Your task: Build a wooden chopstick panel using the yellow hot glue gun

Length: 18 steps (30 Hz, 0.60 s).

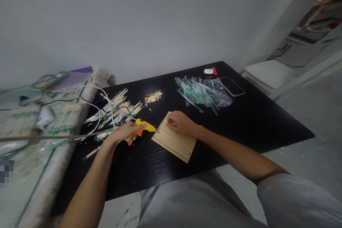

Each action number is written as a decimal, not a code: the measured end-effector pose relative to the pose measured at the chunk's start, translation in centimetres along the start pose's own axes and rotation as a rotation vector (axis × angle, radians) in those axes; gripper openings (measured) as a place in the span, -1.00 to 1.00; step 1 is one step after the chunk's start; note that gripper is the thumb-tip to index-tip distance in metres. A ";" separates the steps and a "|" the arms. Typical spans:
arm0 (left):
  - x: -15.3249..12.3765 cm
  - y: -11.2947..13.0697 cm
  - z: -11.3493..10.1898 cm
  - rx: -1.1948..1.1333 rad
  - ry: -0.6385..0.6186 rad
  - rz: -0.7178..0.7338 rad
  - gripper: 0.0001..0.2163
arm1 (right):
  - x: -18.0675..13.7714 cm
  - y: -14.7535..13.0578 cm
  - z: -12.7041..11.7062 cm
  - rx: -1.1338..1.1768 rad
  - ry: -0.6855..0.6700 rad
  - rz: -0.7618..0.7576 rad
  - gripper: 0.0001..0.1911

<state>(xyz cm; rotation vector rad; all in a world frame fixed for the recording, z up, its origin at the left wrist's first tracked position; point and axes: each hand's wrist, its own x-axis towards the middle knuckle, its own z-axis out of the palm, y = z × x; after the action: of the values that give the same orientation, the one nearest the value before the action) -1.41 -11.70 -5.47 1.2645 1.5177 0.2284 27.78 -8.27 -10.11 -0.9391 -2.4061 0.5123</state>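
Note:
My left hand (127,131) is wrapped round a yellow hot glue gun (144,125) with an orange trigger. The gun's metal nozzle points right, over the left edge of a flat panel of pale wooden sticks (176,144). The panel lies tilted to the table's edges on the black table (149,171). Above the panel's upper part is my right hand (181,123), its fingers curled together in a pinch. What sits between those fingertips, if anything, is too small to make out. Short cut wooden pieces (153,97) lie in a small heap beyond the glue gun.
Wrapped chopsticks (117,105) spread over the table's left side, with a white cable (100,114) across them. Empty clear wrappers (196,92) pile up at the back right, near a phone (232,86) and a white case (208,71). A white stool (269,73) stands beyond.

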 end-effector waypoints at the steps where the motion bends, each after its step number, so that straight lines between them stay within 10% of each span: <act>1: 0.0 -0.1 0.0 0.006 -0.006 0.003 -0.44 | 0.0 -0.1 0.0 -0.016 -0.004 -0.001 -0.84; 18: -0.5 -0.5 -0.1 -0.169 0.116 0.113 -0.44 | 2.4 -2.0 -1.0 -0.057 -0.197 0.260 -0.66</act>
<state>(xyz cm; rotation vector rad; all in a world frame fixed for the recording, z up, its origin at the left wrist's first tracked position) -1.86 -12.19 -5.49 1.2197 1.4917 0.5014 25.82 -7.77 -7.53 -1.2904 -2.4962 0.6607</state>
